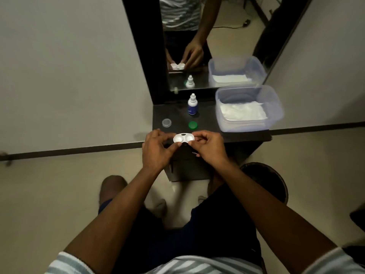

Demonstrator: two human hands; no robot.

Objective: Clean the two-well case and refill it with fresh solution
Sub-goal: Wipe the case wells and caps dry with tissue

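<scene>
The white plastic two-well case (183, 139), both caps off, is at the near edge of the dark shelf (209, 115). The left hand (156, 148) and right hand (209, 147) pinch its ends. Farther away stands the small white solution bottle (192, 104).

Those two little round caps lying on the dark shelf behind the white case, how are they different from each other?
The clear cap is see-through and colourless; the green cap is solid green. The clear cap lies further left, near the shelf's left edge; the green cap lies just in front of the solution bottle. Both are round, similar in size, lie flat and apart, and neither hand touches them.
</scene>
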